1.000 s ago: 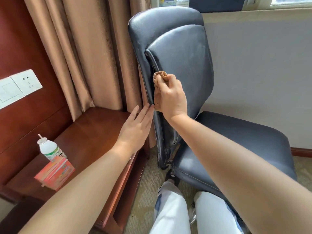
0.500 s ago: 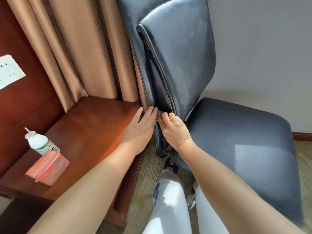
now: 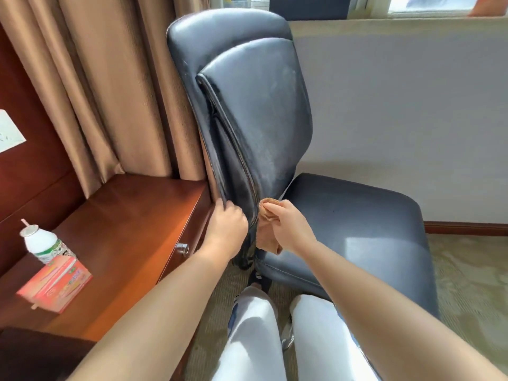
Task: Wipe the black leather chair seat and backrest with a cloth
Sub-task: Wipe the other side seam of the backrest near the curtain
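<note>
The black leather chair stands side-on, its tall backrest [image 3: 255, 105] at the centre and its seat [image 3: 357, 229] to the right. My left hand [image 3: 225, 229] grips the lower side edge of the backrest, fingers curled round it. My right hand [image 3: 288, 226] holds a tan cloth [image 3: 268, 232] bunched in its fingers at the gap where backrest meets seat. Part of the cloth hangs down below the hand.
A dark wooden desk [image 3: 132, 229] stands left of the chair, with a drawer knob [image 3: 182, 247], a white bottle [image 3: 44, 243] and an orange packet [image 3: 57, 284] on it. Tan curtains [image 3: 110, 92] hang behind. My white-trousered knees [image 3: 275, 334] are below, over carpet.
My right hand wiped down the backrest's side edge to its base and now holds the cloth there. My left hand went from flat against the edge to gripping it.
</note>
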The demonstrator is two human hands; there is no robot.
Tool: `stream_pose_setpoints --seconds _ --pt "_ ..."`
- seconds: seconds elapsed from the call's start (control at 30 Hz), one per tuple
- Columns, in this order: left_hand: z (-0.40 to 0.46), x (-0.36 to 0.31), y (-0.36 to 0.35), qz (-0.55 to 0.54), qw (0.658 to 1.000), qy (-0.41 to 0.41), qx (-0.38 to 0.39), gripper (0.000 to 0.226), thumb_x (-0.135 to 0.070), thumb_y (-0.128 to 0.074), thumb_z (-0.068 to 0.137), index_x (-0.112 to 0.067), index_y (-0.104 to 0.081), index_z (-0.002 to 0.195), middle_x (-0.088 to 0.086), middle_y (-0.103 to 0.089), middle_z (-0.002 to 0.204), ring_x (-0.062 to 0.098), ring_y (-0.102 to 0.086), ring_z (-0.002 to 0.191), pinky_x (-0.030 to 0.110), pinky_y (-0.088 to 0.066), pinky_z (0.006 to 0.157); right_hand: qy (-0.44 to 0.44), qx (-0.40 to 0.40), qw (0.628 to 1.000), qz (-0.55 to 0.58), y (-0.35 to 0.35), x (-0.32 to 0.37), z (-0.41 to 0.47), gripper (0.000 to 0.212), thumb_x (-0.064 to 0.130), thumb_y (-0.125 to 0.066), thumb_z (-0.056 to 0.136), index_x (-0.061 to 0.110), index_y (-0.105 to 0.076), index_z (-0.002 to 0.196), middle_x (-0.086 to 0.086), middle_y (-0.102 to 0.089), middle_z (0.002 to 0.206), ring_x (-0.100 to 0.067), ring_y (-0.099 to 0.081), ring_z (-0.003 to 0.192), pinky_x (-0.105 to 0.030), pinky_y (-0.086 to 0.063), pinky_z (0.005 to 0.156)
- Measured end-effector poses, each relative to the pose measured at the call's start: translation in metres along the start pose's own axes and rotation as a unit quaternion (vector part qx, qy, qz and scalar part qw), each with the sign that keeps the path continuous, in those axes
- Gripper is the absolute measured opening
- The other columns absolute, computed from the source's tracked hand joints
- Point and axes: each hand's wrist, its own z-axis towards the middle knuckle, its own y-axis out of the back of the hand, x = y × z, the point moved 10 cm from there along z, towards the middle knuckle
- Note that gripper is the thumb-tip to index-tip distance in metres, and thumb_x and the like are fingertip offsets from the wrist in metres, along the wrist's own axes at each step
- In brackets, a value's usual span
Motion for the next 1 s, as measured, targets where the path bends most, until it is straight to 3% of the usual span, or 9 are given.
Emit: stream_pose_setpoints --seconds 0.27,0.4,0.53,0.6,0.63,0.73,0.8,0.9,1.0 --pt "0.010 -0.047 0.039 -0.103 0.994 -0.009 -0.029 0.029 -0.019 -0.048 0.091 -0.015 -0.053 0.120 0.006 -0.058 0.123 0.028 -0.049 0.118 0.047 -0.026 0.109 -0.199 -0.046 0.963 0.175 0.038 -0.062 -0.037 0.036 0.012 -0.048 0.094 0.022 -0.059 0.127 -0.004 -0.058 0.114 -0.021 -0.054 0.105 -0.024 -0.042 0.084" --pt "0.025 -0.071 0.050 -0.156 0.987 -0.020 -0.038 0.032 -0.025 -0.049 0.094 -0.018 -0.046 0.125 0.004 -0.057 0.124 0.027 -0.049 0.121 0.050 -0.019 0.114 -0.282 -0.077 0.916 0.274 0.048 -0.092 -0.045 0.035 0.014 -0.054 0.092 0.020 -0.061 0.125 0.000 -0.061 0.124 -0.017 -0.054 0.113 -0.019 -0.039 0.087" --pt "0.040 -0.088 0.051 -0.248 0.967 -0.039 -0.035 0.036 -0.027 -0.048 0.093 -0.020 -0.044 0.128 0.000 -0.058 0.123 0.023 -0.051 0.119 0.049 -0.020 0.114 -0.329 -0.094 0.869 0.357 0.045 -0.106 -0.046 0.030 0.019 -0.059 0.089 0.020 -0.066 0.118 0.004 -0.066 0.117 -0.014 -0.059 0.108 -0.026 -0.047 0.092" --pt "0.049 -0.091 0.053 -0.352 0.935 -0.030 -0.029 0.033 -0.027 -0.050 0.091 -0.021 -0.048 0.123 -0.001 -0.061 0.118 0.023 -0.056 0.112 0.046 -0.029 0.109 -0.357 -0.100 0.829 0.420 0.035 -0.113 -0.045 0.019 0.030 -0.056 0.090 0.023 -0.073 0.095 0.004 -0.072 0.099 -0.018 -0.065 0.099 -0.033 -0.051 0.090" --pt "0.054 -0.093 0.053 -0.412 0.911 -0.022 -0.022 0.032 -0.027 -0.052 0.089 -0.021 -0.050 0.121 -0.002 -0.062 0.114 0.022 -0.058 0.107 0.044 -0.037 0.104 -0.374 -0.109 0.808 0.442 0.031 -0.118 -0.044 0.025 0.034 -0.053 0.090 0.022 -0.073 0.083 0.001 -0.073 0.091 -0.021 -0.067 0.093 -0.037 -0.053 0.088" --pt "0.065 -0.097 0.045 -0.576 0.818 0.005 0.008 0.030 -0.023 -0.058 0.085 -0.021 -0.054 0.114 -0.004 -0.063 0.104 0.018 -0.061 0.094 0.039 -0.051 0.086 -0.408 -0.138 0.765 0.479 0.023 -0.138 -0.040 0.030 0.023 -0.052 0.092 0.025 -0.069 0.068 -0.008 -0.072 0.092 -0.028 -0.068 0.091 -0.046 -0.054 0.086" --pt "0.071 -0.100 0.040 -0.648 0.761 0.014 0.016 0.029 -0.018 -0.060 0.085 -0.026 -0.050 0.110 -0.008 -0.063 0.099 0.014 -0.062 0.088 0.035 -0.054 0.080 -0.413 -0.139 0.758 0.485 0.019 -0.149 -0.038 0.021 0.012 -0.058 0.089 0.028 -0.069 0.080 -0.006 -0.070 0.104 -0.024 -0.067 0.095 -0.042 -0.054 0.088" --pt "0.084 -0.104 0.033 -0.723 0.690 0.019 0.028 0.022 -0.014 -0.057 0.091 -0.034 -0.051 0.100 -0.017 -0.066 0.075 -0.002 -0.060 0.067 0.015 -0.050 0.062 -0.412 -0.129 0.762 0.482 0.013 -0.160 -0.037 0.020 0.010 -0.068 0.081 0.022 -0.068 0.098 -0.001 -0.069 0.102 -0.017 -0.066 0.094 -0.037 -0.055 0.087" --pt "0.101 -0.116 0.019 -0.765 0.640 0.039 0.065 0.008 -0.017 -0.057 0.095 -0.019 -0.064 0.094 -0.004 -0.072 0.081 0.012 -0.067 0.079 0.027 -0.054 0.076 -0.428 -0.148 0.756 0.473 0.009 -0.180 -0.041 0.027 0.013 -0.065 0.085 0.018 -0.063 0.112 -0.001 -0.065 0.108 -0.016 -0.062 0.096 -0.029 -0.051 0.085"
